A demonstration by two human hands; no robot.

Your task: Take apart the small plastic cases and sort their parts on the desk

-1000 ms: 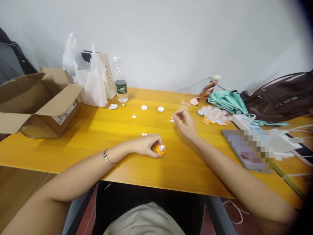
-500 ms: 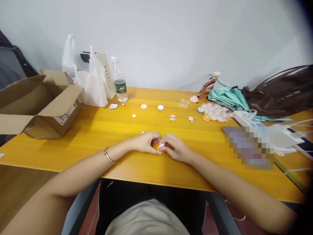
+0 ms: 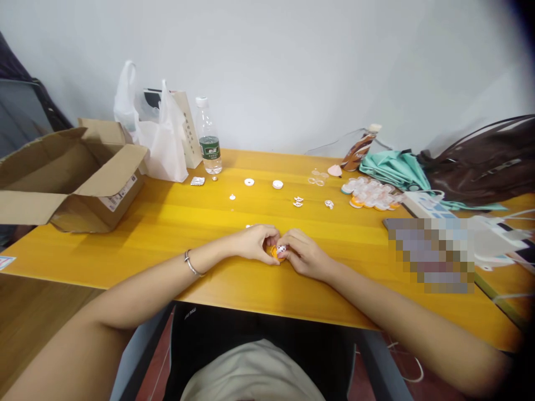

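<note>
My left hand (image 3: 257, 245) rests low over the table, its thumb and fingers curled round a small orange ring-shaped part (image 3: 274, 252). Facing it, my right hand (image 3: 305, 255) pinches a small white piece with dark patterning (image 3: 281, 249) against the orange part. Fingers hide much of both pieces. Beyond the hands lie white cut-out pieces (image 3: 298, 201), another such piece (image 3: 329, 204), a white ring (image 3: 249, 182) and a white round disc (image 3: 277, 184). A tiny white part (image 3: 232, 197) sits farther left.
At the left stand an open cardboard box (image 3: 92, 206), a white plastic bag (image 3: 165, 145) and a water bottle (image 3: 210, 147). Clear-topped round cases (image 3: 371, 195) cluster at the right, near a brown bottle (image 3: 359, 147), a teal folded umbrella (image 3: 393, 170), a blurred-out flat object (image 3: 430, 253) and a dark bag (image 3: 480, 161).
The camera view has swung slightly left, so things appear a little farther right. Both hands keep nearly the same hold on the small pieces.
</note>
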